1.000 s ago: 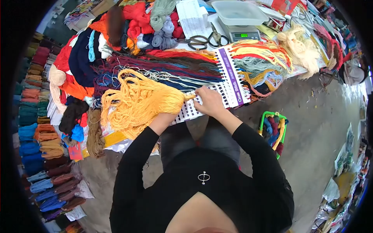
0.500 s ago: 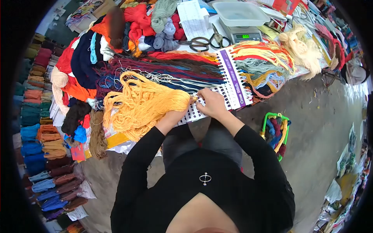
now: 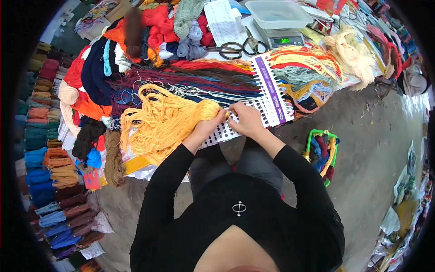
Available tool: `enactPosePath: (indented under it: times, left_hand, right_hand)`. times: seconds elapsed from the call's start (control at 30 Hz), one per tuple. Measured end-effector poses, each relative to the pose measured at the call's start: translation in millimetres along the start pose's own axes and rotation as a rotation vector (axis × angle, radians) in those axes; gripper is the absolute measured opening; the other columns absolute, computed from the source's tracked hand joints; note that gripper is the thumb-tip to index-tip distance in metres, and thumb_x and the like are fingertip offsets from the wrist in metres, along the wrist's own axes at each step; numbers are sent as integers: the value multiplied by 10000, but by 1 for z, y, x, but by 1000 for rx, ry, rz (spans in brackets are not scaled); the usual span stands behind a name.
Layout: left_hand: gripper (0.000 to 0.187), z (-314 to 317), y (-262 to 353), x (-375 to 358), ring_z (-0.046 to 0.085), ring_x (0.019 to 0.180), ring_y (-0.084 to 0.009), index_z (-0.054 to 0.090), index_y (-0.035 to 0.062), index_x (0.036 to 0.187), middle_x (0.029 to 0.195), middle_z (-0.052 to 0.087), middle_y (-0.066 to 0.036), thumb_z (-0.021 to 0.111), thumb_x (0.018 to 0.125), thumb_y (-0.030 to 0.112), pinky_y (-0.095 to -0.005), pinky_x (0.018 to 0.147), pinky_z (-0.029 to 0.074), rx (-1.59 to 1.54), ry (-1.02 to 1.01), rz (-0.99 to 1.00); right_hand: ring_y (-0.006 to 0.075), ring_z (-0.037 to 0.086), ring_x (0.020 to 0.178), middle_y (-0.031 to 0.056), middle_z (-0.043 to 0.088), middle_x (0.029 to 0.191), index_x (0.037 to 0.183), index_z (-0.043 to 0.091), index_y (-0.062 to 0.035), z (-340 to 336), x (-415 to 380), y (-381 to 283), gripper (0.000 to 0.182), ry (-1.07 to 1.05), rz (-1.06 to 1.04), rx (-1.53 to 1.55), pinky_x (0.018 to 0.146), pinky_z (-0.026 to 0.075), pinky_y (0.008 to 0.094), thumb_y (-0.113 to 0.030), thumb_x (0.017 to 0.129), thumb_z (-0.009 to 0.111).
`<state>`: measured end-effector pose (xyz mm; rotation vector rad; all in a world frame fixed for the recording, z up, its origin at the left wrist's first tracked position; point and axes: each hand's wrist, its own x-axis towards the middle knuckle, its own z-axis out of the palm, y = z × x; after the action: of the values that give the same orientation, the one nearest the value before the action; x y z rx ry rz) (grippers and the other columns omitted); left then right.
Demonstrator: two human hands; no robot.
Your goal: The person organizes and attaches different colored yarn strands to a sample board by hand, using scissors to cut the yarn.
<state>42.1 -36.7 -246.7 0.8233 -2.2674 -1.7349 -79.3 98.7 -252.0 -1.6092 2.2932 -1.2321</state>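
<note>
A large hank of yellow-orange yarn (image 3: 167, 120) lies loosely spread at the table's front, its gathered end at my left hand (image 3: 211, 127). The left fingers are closed around that end. Close beside it, my right hand (image 3: 247, 119) is bent over the holed part of a white thread card (image 3: 224, 132), fingers pinched together. A small yellow bit shows between the two hands, at the right fingertips; its exact grip is partly hidden. Behind, more threads in maroon, brown, navy and white run to cards with a purple printed strip (image 3: 271, 90).
Scissors (image 3: 254, 44) and a second pair with black handles (image 3: 231, 51) lie behind the threads. A digital scale (image 3: 284, 41) carries a clear plastic tub (image 3: 278, 16). Coloured yarn heaps (image 3: 158, 27) fill the back left. A green-framed basket (image 3: 335, 156) of yarn stands on the floor at right.
My left hand has moved slightly up and right along the yellow yarn's end, closer to the right hand. The right hand has barely moved. The view has shifted slightly.
</note>
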Motion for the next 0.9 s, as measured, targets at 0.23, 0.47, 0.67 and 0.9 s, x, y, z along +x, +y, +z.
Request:
enactPosePath:
  times: [0.23, 0.47, 0.67, 0.9]
  left_hand:
    - [181, -8, 10, -20, 573, 724, -91, 641, 46, 887, 788, 617, -13, 608, 886, 224, -257, 658, 458, 114, 150, 257]
    - [166, -20, -8, -5, 598, 836, -88, 644, 35, 970, 887, 638, -14, 588, 909, 179, -249, 749, 471, 20, 49, 163]
    - [169, -9, -9, -8, 613, 875, -142, 632, 81, 1014, 921, 640, -41, 568, 899, 187, -272, 785, 471, 47, -55, 66]
    - [245, -15, -24, -29, 608, 933, -230, 630, 91, 1057, 992, 638, -87, 577, 888, 261, -317, 821, 465, 383, -12, 206]
  right_hand:
    - [228, 625, 738, 45, 607, 804, 967, 577, -92, -3, 2, -3, 326, -44, 41, 0, 648, 490, 345, -212, 676, 662]
    - [228, 622, 721, 41, 603, 801, 971, 575, -103, -5, 3, -4, 323, -71, 79, 39, 633, 491, 353, -222, 681, 653]
    - [225, 623, 708, 39, 600, 789, 961, 577, -100, -7, 4, -4, 314, -81, 79, 21, 612, 492, 355, -232, 685, 644]
    - [219, 622, 692, 35, 593, 766, 952, 579, -100, -6, 5, -5, 302, -71, 74, 11, 596, 488, 346, -234, 694, 658]
